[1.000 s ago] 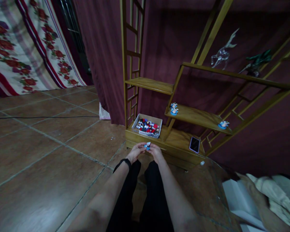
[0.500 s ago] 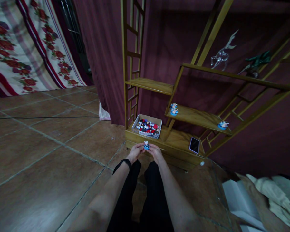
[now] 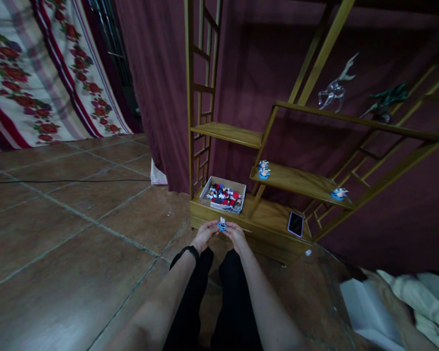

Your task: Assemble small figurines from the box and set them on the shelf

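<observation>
Between my two hands is a small white figurine (image 3: 222, 224) on a blue base, upright, just in front of the shelf's lower ledge. My left hand (image 3: 206, 232) pinches its left side with the fingertips. On the opposite side, my right hand (image 3: 235, 231) grips the base's edge. Beyond my hands sits an open cardboard box (image 3: 237, 210) full of small red, white, black and blue figurines (image 3: 224, 194). Similar blue-based figurines (image 3: 264, 170) stand at the left end of the middle shelf, and more (image 3: 339, 194) at its right end.
A wooden display rack (image 3: 227, 132) stands ahead. A phone (image 3: 295, 224) lies on its bottom ledge. Higher up are a clear deer ornament (image 3: 332, 92) and a dark green ornament (image 3: 389, 100). A white box (image 3: 368, 307) and cloth lie at the lower right. A black cable (image 3: 66, 181) crosses the tiled floor.
The view has tilted slightly, so the scene sits a little lower. The figurine has turned a little between my fingers; both hands still hold it in nearly the same place.
</observation>
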`<action>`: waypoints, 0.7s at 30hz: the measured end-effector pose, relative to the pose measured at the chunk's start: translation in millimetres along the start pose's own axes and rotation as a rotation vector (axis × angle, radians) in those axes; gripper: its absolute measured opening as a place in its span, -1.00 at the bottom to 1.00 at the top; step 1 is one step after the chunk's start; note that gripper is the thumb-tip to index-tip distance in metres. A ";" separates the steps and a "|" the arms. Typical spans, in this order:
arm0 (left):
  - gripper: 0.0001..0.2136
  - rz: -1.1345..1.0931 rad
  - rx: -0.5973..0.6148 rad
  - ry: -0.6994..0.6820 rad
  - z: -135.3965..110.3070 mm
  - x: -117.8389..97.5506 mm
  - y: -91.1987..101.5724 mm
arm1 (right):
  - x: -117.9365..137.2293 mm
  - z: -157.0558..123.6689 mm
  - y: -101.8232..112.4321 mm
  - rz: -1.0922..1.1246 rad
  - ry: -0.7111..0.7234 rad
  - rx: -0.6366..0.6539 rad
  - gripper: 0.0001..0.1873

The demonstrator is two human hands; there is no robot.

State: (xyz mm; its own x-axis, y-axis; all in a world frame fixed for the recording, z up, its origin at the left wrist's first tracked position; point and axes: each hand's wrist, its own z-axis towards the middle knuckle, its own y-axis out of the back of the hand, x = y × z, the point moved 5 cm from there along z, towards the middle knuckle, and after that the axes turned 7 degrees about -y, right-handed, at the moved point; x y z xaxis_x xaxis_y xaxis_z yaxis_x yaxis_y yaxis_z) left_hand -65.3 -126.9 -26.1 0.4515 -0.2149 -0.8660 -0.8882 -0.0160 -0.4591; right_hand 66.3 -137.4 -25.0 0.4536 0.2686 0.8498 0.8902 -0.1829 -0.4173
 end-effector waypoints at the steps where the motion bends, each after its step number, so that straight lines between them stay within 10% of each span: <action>1: -0.77 -0.002 -0.003 0.001 0.3 -0.1 0.5 | 0.4 0.0 0.2 0.000 -0.004 -0.001 -0.74; 21: -0.71 -0.039 0.107 0.059 2.6 4.4 0.1 | 1.0 -1.2 5.7 -0.045 0.007 -0.012 -0.72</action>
State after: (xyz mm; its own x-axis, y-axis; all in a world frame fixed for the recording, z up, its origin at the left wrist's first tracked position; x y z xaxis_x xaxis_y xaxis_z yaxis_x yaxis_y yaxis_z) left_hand -63.2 -125.3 -30.4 0.4771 -0.2729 -0.8354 -0.8544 0.0785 -0.5136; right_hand 71.7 -139.3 -26.1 0.4126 0.2700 0.8700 0.9091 -0.1822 -0.3747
